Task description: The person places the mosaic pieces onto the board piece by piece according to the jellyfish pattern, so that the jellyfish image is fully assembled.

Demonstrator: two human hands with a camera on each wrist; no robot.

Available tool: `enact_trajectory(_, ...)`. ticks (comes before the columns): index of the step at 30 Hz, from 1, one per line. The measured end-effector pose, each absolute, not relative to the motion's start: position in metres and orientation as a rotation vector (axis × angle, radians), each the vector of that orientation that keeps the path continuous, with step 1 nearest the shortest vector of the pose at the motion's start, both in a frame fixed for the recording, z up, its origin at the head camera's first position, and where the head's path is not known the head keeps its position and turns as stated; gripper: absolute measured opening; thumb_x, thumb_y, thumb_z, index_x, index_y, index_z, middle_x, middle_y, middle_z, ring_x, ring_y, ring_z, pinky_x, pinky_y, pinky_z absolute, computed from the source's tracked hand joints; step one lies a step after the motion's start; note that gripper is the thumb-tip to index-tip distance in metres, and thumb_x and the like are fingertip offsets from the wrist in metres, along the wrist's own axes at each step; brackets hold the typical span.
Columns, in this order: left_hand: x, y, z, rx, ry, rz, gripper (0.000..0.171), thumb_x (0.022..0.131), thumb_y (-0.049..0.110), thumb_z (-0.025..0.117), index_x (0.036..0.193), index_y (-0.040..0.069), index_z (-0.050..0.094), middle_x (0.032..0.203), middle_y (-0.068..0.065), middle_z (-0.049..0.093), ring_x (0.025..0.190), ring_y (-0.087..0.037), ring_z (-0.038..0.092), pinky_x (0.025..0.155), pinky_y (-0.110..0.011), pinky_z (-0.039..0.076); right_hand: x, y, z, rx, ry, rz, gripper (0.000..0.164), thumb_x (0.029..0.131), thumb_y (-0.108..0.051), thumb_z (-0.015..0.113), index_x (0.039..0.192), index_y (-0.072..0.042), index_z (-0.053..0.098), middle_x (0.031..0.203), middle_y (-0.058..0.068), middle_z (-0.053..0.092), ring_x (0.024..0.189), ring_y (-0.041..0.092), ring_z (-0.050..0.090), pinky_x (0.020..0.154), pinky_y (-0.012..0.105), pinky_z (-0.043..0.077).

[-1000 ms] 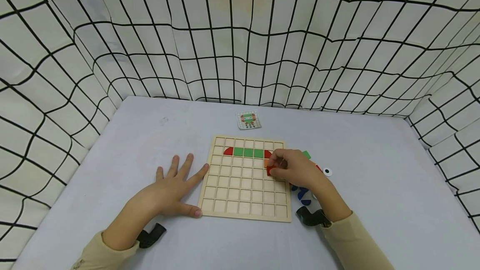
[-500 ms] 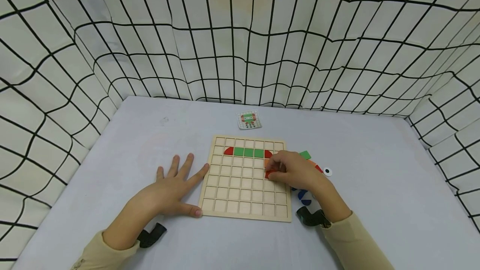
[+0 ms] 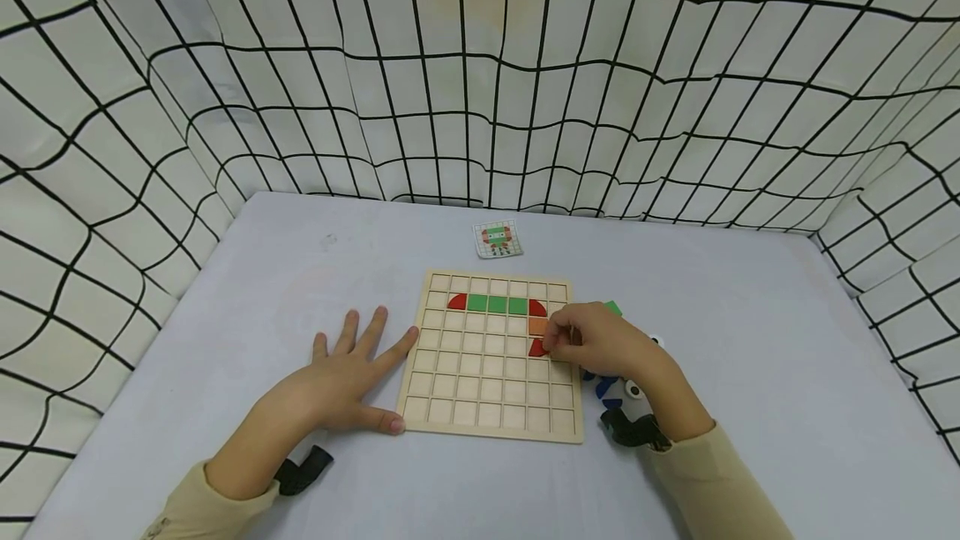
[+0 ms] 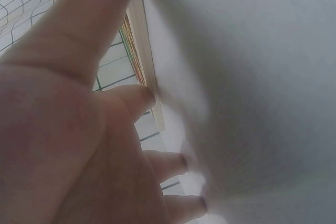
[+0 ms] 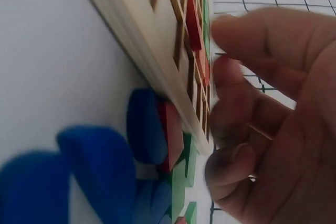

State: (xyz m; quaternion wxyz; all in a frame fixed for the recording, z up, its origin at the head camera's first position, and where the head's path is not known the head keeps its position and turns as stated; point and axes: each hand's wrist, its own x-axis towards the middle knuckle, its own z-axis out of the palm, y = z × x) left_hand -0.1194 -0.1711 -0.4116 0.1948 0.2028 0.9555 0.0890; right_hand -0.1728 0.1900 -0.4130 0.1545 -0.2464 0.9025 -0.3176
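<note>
A wooden grid board [image 3: 491, 415] lies on the white table. Across its upper part runs a row of green squares [image 3: 497, 305] with a red rounded piece at each end. An orange square [image 3: 537, 326] sits below the right end, and a red piece [image 3: 536, 347] lies under that, its right part hidden by my right hand [image 3: 596, 340]. In the right wrist view that red piece [image 5: 193, 22] is tilted in its cell, and my bent fingers and thumb are apart from it. My left hand [image 3: 341, 390] lies spread, index fingertip and thumb at the board's left edge.
Loose blue pieces [image 3: 606, 387], a white eye piece [image 3: 633, 390] and a green piece [image 3: 613, 307] lie right of the board, partly under my right arm. A small pattern card [image 3: 497, 239] lies beyond the board. Black netting [image 3: 495, 115] surrounds the table.
My right hand, which was pinching the red piece, lowered it to the cell under the orange square, let go and drew slightly right. The left hand has not moved.
</note>
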Motion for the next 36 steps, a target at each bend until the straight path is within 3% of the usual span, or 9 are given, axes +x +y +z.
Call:
enact_trajectory(7,-0.120,-0.170,-0.412,0.566,2.684,0.239,0.117,0.067,0.077,0.070,0.161,0.029,0.019,0.165,-0.026,0.002,0.146,-0.059,-0.003,0.100,-0.084,0.008,-0.173,0.191,-0.415,-0.681,2.584,-0.882,0.006,0.092,-0.019,0.072,0.097,-0.023,0.072,0.088,-0.010,0.064,0.072,0.013,0.057,0.063,0.029,0.050)
enact_trajectory(15,-0.120,-0.170,-0.412,0.565,2.682,0.240,0.117,0.067,0.077,0.070,0.161,0.029,0.019,0.165,-0.026,0.002,0.146,-0.059,-0.003,0.100,-0.084,0.007,-0.172,0.188,-0.414,-0.666,2.565,-0.836,0.012,0.092,-0.021,0.072,0.098,-0.031,0.074,0.097,-0.012,0.063,0.078,0.013,0.057,0.067,0.030,0.049)
enact_trajectory(24,-0.121,-0.171,-0.413,0.572,2.682,0.238,0.117,0.067,0.077,0.069,0.161,0.029,0.019,0.165,-0.026,0.001,0.146,-0.059,-0.004,0.100,-0.084,0.007,-0.178,0.201,-0.406,-0.661,2.531,-1.083,0.017,0.096,-0.017,0.065,0.111,-0.019,0.072,0.092,-0.003,0.063,0.077,0.020,0.059,0.059,0.031,0.052)
enact_trajectory(36,-0.120,-0.170,-0.412,0.561,2.670,0.249,0.117,0.067,0.077,0.070,0.161,0.029,0.018,0.165,-0.026,0.001,0.146,-0.059,-0.004,0.101,-0.084,0.006,-0.189,0.244,-0.400,-0.351,2.761,-1.135,0.021,0.096,-0.021,0.065,0.114,-0.012,0.070,0.099,0.003,0.068,0.086,0.023,0.060,0.065,0.035,0.055)
